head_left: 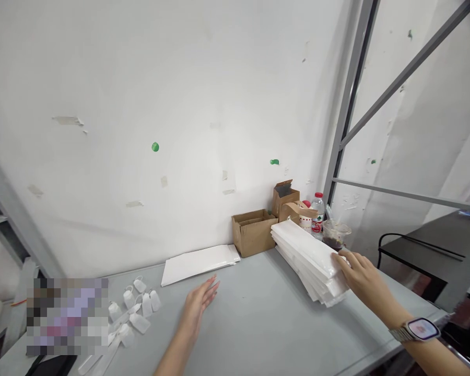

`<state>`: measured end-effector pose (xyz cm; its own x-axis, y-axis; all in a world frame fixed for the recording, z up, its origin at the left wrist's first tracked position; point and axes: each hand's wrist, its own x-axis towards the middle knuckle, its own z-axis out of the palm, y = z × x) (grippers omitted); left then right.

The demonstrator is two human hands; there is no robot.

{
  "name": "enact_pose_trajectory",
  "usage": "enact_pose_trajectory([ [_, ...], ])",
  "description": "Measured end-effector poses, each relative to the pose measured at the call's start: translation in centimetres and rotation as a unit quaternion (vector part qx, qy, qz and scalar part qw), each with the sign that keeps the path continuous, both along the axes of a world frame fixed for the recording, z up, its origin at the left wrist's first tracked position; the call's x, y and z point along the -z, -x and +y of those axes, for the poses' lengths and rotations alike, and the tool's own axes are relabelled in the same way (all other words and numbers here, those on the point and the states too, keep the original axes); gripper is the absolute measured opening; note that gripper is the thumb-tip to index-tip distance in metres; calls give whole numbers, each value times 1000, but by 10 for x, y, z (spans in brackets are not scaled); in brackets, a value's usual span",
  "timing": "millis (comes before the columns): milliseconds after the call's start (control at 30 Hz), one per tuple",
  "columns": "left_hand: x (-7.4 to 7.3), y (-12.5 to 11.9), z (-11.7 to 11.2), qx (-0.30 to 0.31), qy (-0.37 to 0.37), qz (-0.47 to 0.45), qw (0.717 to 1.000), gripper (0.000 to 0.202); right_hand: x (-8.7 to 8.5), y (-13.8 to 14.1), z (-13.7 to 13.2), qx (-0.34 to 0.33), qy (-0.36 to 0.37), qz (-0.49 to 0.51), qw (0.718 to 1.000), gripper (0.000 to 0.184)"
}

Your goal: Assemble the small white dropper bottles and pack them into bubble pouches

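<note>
My right hand rests on the near end of a thick stack of white flat bags at the right of the grey table, with the fingers curled over the top bag. A watch sits on that wrist. My left hand hovers open above the table's middle, fingers stretched out and together, holding nothing. A thinner pile of white bags lies flat near the wall beyond it.
Several small white plastic bottles lie scattered at the left. Cardboard boxes, a drink bottle and a plastic cup stand in the back corner. A grey metal frame rises at the right; a dark table lies beyond.
</note>
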<state>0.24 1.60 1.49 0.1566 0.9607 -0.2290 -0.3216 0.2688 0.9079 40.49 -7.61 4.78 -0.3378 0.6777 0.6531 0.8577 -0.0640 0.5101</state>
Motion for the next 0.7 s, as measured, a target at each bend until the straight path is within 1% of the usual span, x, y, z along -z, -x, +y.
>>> enact_pose_trajectory([
  [300, 2, 0, 1, 1, 0, 2, 1000, 21, 5, -18, -20, -22, 26, 16, 999, 51],
  [433, 1, 0, 0, -3, 0, 1, 1000, 21, 3, -18, -31, -15, 15, 40, 999, 53],
  [500, 2, 0, 1, -9, 0, -7, 1000, 20, 1, -14, -38, -20, -1, 52, 998, 51],
  [600, 8, -1, 3, -38, 1, -25, 999, 16, -4, -2, -44, -46, -32, 67, 996, 45],
  [667, 12, -1, 5, -56, 8, -33, 998, 14, -6, 11, -43, -63, -42, 81, 994, 41],
  [700, 13, -1, 5, -61, 13, -35, 997, 12, -6, 18, -40, -71, -34, 83, 993, 40],
])
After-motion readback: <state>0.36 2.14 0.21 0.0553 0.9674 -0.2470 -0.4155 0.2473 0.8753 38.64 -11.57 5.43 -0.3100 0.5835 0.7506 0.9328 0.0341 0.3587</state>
